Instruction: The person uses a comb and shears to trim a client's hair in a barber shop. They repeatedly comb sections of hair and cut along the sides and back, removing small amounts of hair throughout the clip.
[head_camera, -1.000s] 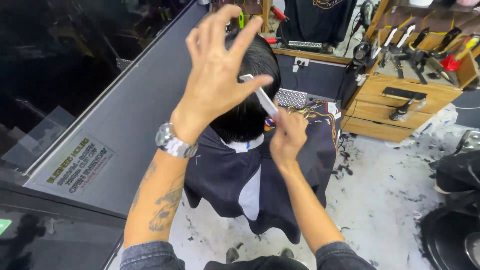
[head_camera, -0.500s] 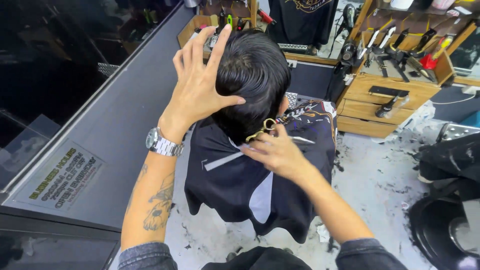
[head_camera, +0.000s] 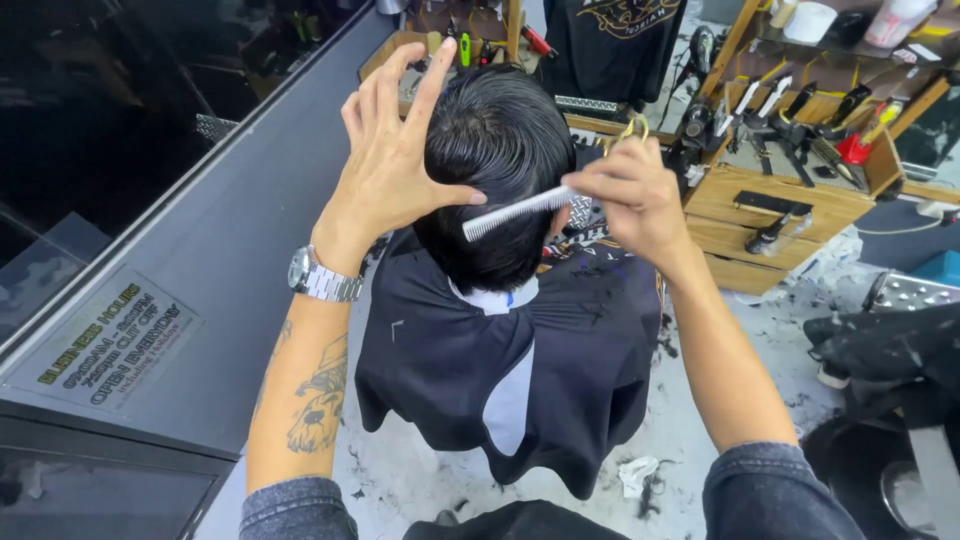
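A seated person with black hair (head_camera: 495, 150) wears a black cape (head_camera: 560, 350) and faces away from me. My left hand (head_camera: 395, 160) rests flat against the left side of the head, fingers spread, thumb on the hair. My right hand (head_camera: 625, 195) grips a white comb (head_camera: 515, 213) laid level against the back of the head. Gold-handled scissors (head_camera: 630, 128) hang from the same hand's fingers. A silver watch (head_camera: 322, 278) sits on my left wrist.
A wooden station (head_camera: 790, 200) with clippers and tools stands at the right rear. A dark glass wall with a grey ledge (head_camera: 200, 260) runs along the left. Cut hair lies on the pale floor (head_camera: 700, 420). A black chair (head_camera: 880, 350) is at the right.
My right hand rose from the nape to the back of the head and now holds the comb level in the hair. My left hand stayed on the head's left side.
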